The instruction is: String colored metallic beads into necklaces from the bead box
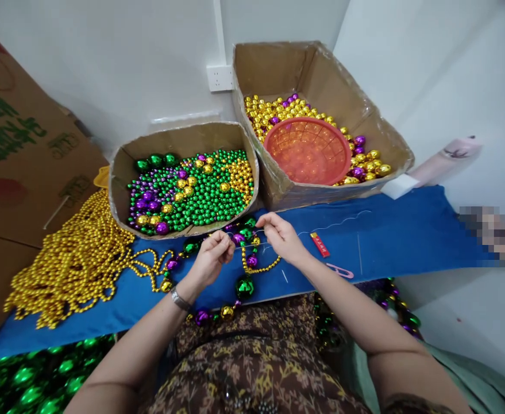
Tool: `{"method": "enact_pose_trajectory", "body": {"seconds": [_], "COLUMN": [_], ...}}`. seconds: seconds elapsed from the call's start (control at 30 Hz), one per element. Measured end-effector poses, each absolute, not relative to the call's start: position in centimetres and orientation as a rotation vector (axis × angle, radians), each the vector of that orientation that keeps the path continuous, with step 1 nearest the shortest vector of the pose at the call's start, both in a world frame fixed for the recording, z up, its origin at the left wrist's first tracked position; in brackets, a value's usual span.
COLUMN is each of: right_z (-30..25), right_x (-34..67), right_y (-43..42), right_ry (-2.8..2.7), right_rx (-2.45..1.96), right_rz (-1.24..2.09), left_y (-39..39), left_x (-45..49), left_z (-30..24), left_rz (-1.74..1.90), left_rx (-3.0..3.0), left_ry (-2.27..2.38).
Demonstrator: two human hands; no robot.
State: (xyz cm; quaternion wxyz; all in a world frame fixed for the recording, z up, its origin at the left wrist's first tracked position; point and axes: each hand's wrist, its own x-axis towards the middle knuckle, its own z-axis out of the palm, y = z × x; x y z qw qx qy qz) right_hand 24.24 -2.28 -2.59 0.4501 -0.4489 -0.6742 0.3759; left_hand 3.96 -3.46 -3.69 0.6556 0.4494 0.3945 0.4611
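My left hand is closed in a pinch on a thin clear thread. The thread runs across to my right hand, whose thumb and fingers are also pinched together on it. Just behind and below the hands lies a strand of shiny green, purple and gold beads, with one large green bead nearest me. A loop of small gold bead chain hangs among them. The fingertips partly hide where the thread meets the beads.
A cardboard box of mixed beads stands behind my left hand. Right of it, a larger box holds gold beads and a red basket. Gold bead chains are heaped left. A red packet and pink clip lie right.
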Motion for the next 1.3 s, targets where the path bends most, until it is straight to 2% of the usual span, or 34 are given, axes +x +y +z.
{"method": "enact_pose_trajectory", "body": {"seconds": [0.23,0.37,0.57,0.73,0.9,1.03,1.17,1.3], "right_z": [0.4,1.5,3.2,3.8,3.1,1.5,-0.9,-4.5], "right_x": [23.6,23.3,23.4,23.6,24.7,27.0,31.5,36.9], "right_y": [-2.8,-2.8,-2.5,-1.0,0.9,1.4,-0.9,-6.2], "right_ry": [-2.131,-2.122,-1.895,-1.646,-1.275,-1.120,-1.367,-2.045], "right_rx": [-1.010,-0.987,-0.990,-0.939,-0.856,-0.882,-1.156,-1.729], "right_rz": [0.634,0.637,0.879,0.976,1.192,1.293,1.086,0.512], "left_y": [-2.4,-1.7,-1.0,-1.1,-0.7,0.5,0.9,0.7], "left_x": [4.9,6.2,6.9,6.8,6.7,6.5,6.6,7.0], "left_z": [-0.2,-0.2,-1.6,-2.0,-2.0,-1.5,-1.3,-2.1], "left_rz": [1.216,1.257,1.245,0.966,0.937,0.765,0.740,0.904], "left_rx": [1.562,1.550,1.449,1.572,1.674,1.897,2.030,1.990], "left_ry": [0.871,0.795,0.751,0.623,0.545,0.505,0.532,0.642]}}
